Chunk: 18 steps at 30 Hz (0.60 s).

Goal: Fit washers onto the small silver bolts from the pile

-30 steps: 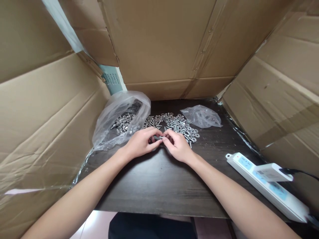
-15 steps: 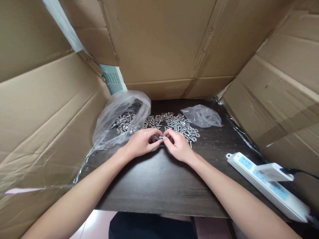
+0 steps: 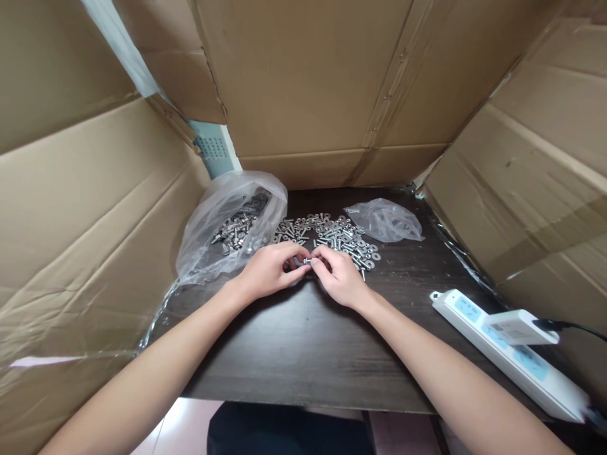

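Observation:
My left hand (image 3: pixel 270 270) and my right hand (image 3: pixel 339 275) meet fingertip to fingertip over the dark table (image 3: pixel 303 354). Between them they pinch a small silver bolt (image 3: pixel 306 260), lying level. Both hands are closed on it. Just behind the hands lies a loose heap of silver bolts, nuts and washers (image 3: pixel 332 237). To the left, an open clear plastic bag (image 3: pixel 227 227) holds several more bolts. A smaller crumpled clear bag (image 3: pixel 384 221) lies at the back right.
Cardboard walls (image 3: pixel 313 88) close in the table on the left, back and right. A white power strip (image 3: pixel 512 354) with a white plug block and black cable lies at the right front edge.
Hardly anything has changed. The fingertips have shifted slightly on the small bolt; arms, bags and heap stay where they were.

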Tool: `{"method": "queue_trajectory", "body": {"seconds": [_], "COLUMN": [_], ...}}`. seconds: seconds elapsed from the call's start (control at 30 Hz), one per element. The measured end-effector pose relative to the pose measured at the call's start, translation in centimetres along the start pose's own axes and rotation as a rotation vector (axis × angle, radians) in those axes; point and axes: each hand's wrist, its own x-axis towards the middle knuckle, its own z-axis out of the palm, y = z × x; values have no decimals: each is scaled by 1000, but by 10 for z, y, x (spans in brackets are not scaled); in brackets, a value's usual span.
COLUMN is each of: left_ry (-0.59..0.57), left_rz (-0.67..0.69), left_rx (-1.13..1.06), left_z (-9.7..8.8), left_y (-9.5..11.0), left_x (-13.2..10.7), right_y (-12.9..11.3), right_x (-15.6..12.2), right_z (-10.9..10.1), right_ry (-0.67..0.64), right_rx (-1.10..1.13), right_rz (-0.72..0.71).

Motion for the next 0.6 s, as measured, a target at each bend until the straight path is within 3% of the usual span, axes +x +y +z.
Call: {"method": "queue_trajectory", "body": {"seconds": [0.6], "left_ry": [43], "left_rz": [28], "left_rx": [22], "left_z": [0], "left_y": [-4], "left_x": [0], "right_y": [3], "right_x": [1], "right_z": [-2], "right_ry": [-17], "right_rx": [15], "right_rz": [-29]}}
